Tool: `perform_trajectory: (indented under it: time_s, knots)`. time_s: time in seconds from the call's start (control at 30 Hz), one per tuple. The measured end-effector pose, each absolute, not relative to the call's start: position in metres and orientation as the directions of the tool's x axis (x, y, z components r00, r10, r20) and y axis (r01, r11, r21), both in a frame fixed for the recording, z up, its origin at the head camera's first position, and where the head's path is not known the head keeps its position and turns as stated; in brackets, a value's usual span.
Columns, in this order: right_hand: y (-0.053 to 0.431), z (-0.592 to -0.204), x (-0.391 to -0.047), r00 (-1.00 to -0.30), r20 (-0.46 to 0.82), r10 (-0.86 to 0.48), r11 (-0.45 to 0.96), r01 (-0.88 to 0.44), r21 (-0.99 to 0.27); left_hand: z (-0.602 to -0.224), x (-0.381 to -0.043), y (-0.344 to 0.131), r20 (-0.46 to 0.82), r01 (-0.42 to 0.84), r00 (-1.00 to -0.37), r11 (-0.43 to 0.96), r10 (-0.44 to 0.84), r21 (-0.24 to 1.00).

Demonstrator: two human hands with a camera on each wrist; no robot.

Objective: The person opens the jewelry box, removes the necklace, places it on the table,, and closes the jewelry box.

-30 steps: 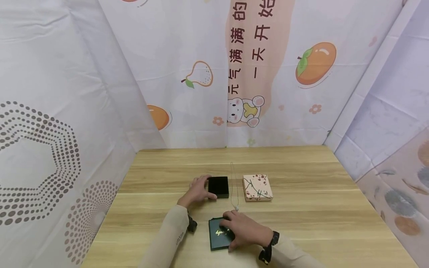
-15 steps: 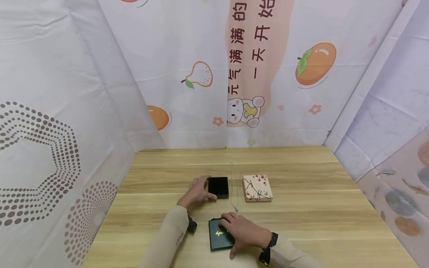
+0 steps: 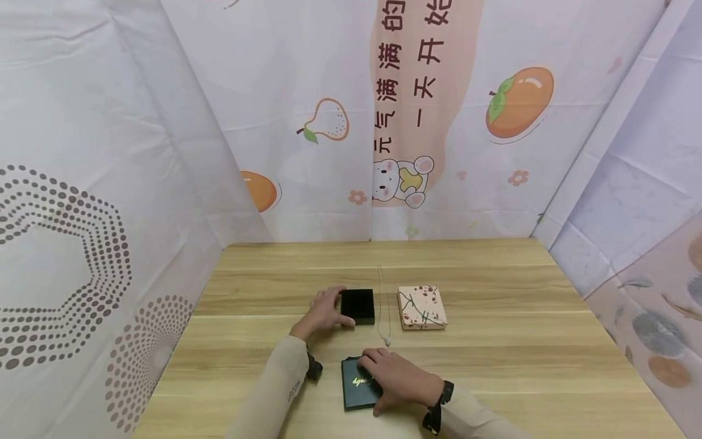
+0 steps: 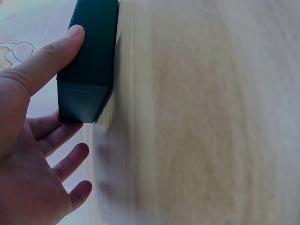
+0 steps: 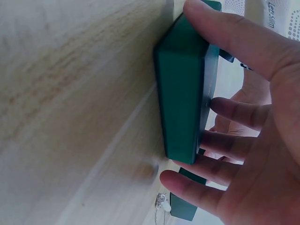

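A dark green jewelry box base [image 3: 363, 321] with a black interior sits on the wooden table, its opening facing up. My left hand [image 3: 325, 312] grips its left side; in the left wrist view the thumb lies along the green wall [image 4: 91, 51] and fingers touch the far corner. Nearer to me lies the dark green box lid [image 3: 359, 397] with gold lettering. My right hand [image 3: 404, 378] spans it, thumb at the near edge [image 5: 180, 98] and fingers over its top and far edge, hiding its right part. Between box and hands, a thin necklace [image 3: 387, 341] lies stretched, pendant toward me.
A flat cream box [image 3: 422, 308] with a floral branch print stands right of the necklace chain. Printed curtains [image 3: 307, 171] hang behind the table [image 3: 493, 341] and at both sides.
My right thumb moved slightly away from the lid's near edge, then back toward it. The left hand, box base, necklace and cream box stay in place.
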State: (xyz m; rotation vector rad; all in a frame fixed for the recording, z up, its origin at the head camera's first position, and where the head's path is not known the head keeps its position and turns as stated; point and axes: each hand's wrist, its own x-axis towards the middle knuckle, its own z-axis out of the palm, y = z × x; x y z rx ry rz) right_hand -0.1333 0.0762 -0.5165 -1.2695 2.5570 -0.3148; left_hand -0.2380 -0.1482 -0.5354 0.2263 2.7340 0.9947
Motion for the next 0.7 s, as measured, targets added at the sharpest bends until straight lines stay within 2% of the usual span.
perform_trajectory:
  time_s: [0.7]
  knots:
    - [0.0770,-0.5115,-0.1362,-0.594,-0.163,-0.788,0.605,-0.694,-0.391,-0.5383,-0.2401,-0.1483,-0.153,0.075,-0.963,0.766,0.221,0.638]
